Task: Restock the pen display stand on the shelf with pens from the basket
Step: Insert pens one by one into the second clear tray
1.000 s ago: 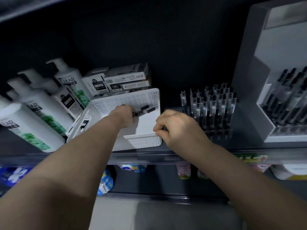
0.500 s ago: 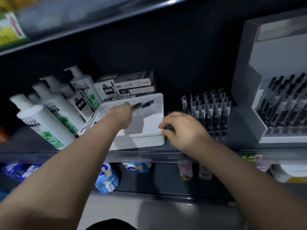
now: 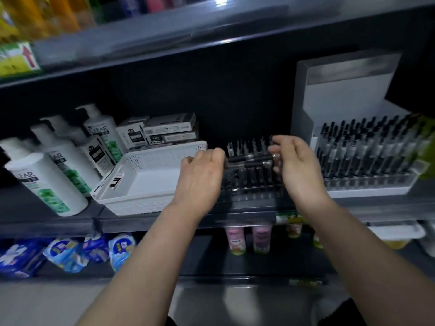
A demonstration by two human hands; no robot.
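Dim and bluish overall, the view is sharpest around the white basket (image 3: 162, 150), with glare streaks on the shelf edge (image 3: 164, 50) above it, black shadow behind it, smeared blur on the bottles (image 3: 47, 17) high above its left, and wide-angle bowing far right of it.

Shampoo btls (image 3: 47, 184), boxes (image 3: 169, 130) left

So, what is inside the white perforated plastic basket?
The white perforated plastic basket shows only a bare white floor, with a black-and-white label at its left wall. The left hand covers its right side, so that part is hidden.
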